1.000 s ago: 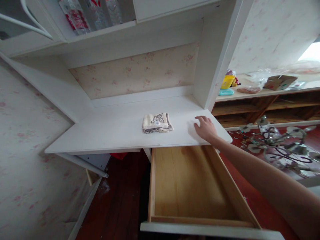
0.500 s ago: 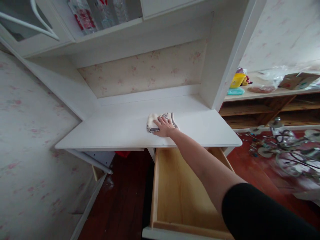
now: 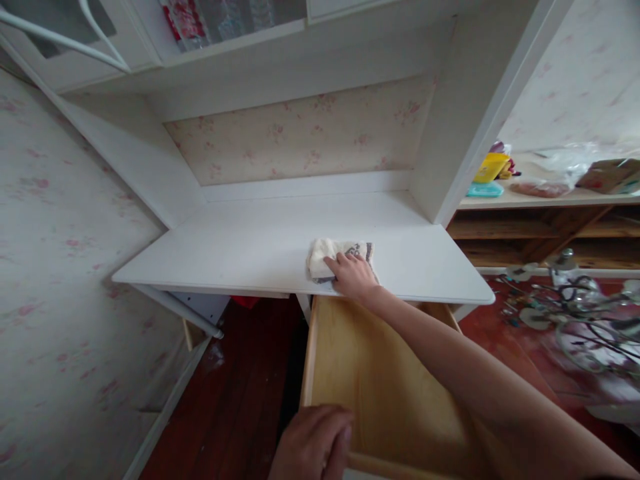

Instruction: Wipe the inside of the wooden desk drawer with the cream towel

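My right hand [image 3: 354, 275] presses a folded cream cloth with a dark pattern [image 3: 320, 259] onto the white desktop [image 3: 240, 243], near its front edge. Its fingers lie on the cloth. At the bottom of the view, my left hand [image 3: 315, 441] is over the front left part of the pulled-out wooden drawer [image 3: 380, 380]. Its fingers are curled, and whatever they may hold is hidden. The drawer's visible inside is bare wood.
Above the desk, a shelf [image 3: 240, 43] holds plastic bottles. To the right, a low wooden shelf [image 3: 530, 200] bears a yellow container [image 3: 491, 167] and bags. A metal chandelier [image 3: 575, 293] lies on the red floor. Papered wall stands at the left.
My right hand and the cloth have moved right and toward the desk's front edge. My left hand has come into view at the bottom, and the camera view has shifted slightly.
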Demonstrator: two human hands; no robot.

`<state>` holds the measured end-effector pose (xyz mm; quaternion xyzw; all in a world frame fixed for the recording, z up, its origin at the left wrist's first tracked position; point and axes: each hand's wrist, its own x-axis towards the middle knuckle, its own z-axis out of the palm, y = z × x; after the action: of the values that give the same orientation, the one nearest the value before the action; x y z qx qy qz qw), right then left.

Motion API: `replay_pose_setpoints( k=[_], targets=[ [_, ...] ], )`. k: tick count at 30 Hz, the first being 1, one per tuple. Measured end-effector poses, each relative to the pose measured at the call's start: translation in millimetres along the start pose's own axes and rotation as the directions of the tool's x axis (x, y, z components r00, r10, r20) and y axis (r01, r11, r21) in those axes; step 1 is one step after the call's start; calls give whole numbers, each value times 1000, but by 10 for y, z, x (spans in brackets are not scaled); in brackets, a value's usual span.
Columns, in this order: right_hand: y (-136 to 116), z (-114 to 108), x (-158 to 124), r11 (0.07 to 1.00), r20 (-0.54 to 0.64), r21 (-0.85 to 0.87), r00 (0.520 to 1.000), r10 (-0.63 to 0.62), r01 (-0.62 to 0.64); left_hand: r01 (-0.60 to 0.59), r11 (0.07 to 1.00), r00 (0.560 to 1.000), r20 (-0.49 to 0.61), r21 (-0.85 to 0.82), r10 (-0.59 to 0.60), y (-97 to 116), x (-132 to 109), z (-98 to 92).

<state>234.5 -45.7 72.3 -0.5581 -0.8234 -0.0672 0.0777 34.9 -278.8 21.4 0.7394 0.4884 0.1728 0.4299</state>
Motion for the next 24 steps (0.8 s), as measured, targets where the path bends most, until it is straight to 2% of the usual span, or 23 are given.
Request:
replay_pose_setpoints(
  k=[2, 5, 7, 9, 12, 14, 16, 18, 24],
  targets=[
    [-50, 1, -294, 998, -62, 2, 996, -63, 63, 23, 994, 999, -22, -107, -26, -16, 161, -29],
    [-166, 105, -712, 986, -146, -3, 976, -164, 165, 21, 976, 998, -56, -217, -34, -8, 300, 51],
    [-261, 243, -911, 971, -182, -5, 955, -235, 238, -41, 993, 994, -103, -107, 30, -7, 312, 136],
    [-352, 434, -1024, 961, -180, 14, 946, -271, 278, -116, 990, 985, -123, 78, 125, -25, 282, 218],
    [-451, 784, -1060, 962, -87, 90, 965, -249, 256, -193, 919, 966, -99, 343, 240, -88, 225, 325],
    [-482, 1012, -1037, 974, 7, 155, 986, -168, 165, -191, 865, 956, -111, 464, 271, -137, 207, 382],
    [-491, 1184, -1005, 980, 105, 192, 992, -74, 52, -172, 844, 951, -139, 508, 278, -178, 208, 423],
    [-489, 1280, -979, 980, 165, 200, 986, -26, -8, -166, 842, 945, -160, 513, 284, -206, 220, 446],
    [-490, 1353, -962, 976, 194, 218, 979, -68, 25, -180, 834, 944, -148, 522, 297, -225, 248, 460]
  ],
)
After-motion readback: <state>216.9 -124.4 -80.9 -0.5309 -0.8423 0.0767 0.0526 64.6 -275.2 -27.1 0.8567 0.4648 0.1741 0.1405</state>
